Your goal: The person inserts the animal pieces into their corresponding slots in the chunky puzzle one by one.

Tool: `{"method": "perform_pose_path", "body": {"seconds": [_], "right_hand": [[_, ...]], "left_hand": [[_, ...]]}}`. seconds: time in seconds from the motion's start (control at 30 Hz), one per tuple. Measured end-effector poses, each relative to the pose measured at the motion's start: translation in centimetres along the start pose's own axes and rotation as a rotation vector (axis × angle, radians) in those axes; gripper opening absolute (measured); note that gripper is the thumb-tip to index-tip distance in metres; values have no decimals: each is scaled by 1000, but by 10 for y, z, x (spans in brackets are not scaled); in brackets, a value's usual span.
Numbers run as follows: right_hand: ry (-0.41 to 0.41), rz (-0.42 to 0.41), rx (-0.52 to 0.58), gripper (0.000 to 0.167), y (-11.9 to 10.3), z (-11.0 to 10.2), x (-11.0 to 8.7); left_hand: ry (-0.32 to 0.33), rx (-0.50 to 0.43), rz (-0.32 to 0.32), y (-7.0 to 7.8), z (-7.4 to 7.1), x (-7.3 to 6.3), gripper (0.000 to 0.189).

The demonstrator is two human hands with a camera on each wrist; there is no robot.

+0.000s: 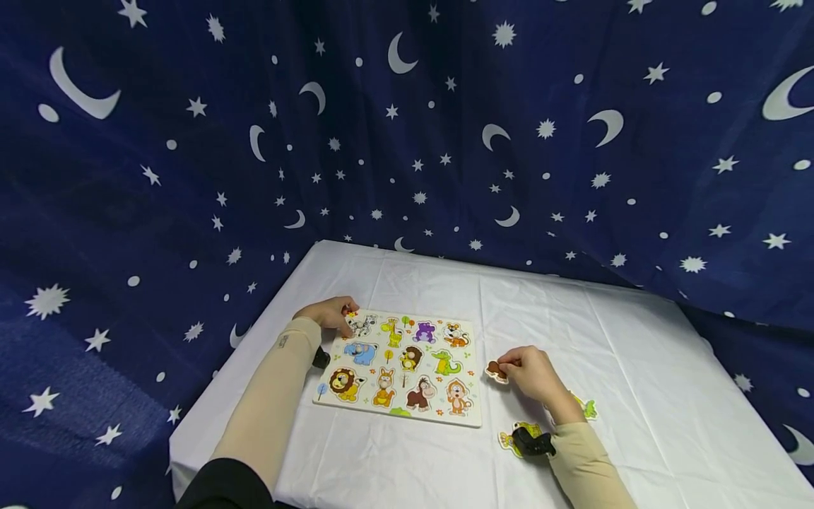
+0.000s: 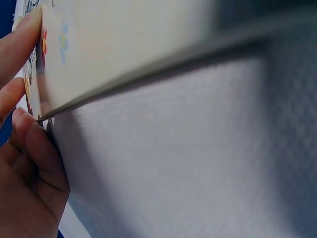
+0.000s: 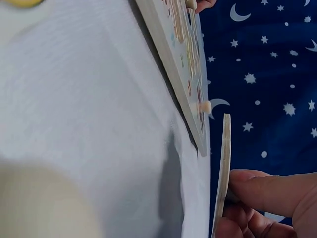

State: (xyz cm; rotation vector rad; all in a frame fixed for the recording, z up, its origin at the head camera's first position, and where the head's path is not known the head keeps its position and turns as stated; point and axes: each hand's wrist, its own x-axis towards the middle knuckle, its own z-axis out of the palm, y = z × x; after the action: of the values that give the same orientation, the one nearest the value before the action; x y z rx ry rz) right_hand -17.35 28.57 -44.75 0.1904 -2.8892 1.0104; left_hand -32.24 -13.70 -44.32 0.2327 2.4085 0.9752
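A flat wooden puzzle board with colourful animal pictures lies on the table. My left hand holds its far left corner, fingers curled at the edge; the left wrist view shows the thumb against the board. Just off the board's right side, my right hand pinches a small brown animal puzzle piece with a pale rim. Seen edge-on in the right wrist view, this piece stands upright between thumb and fingers, raised above the tablecloth. A wooden knob sticks up from the board.
A yellow-green piece lies by my right wrist, partly hidden by the black wrist camera. Beyond the forearm lies a green piece, partly covered. White cloth covers the table; a dark blue moon-and-star curtain hangs behind it.
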Motion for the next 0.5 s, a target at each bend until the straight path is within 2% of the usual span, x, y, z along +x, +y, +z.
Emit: {"method": "perform_pose_path", "body": {"seconds": [0.17,0.33,0.5], "right_hand": [[-11,-19,-3,8,-3,2,1],[-2,-71,-3,8,-8,4,2],[-22,-70,-9,8,-10,11,2]], "left_hand": [[4,18,4,1,0,-4,58],[28,20,-5,-1,1,0,60],[29,25,3,-1,2,0,60]]}}
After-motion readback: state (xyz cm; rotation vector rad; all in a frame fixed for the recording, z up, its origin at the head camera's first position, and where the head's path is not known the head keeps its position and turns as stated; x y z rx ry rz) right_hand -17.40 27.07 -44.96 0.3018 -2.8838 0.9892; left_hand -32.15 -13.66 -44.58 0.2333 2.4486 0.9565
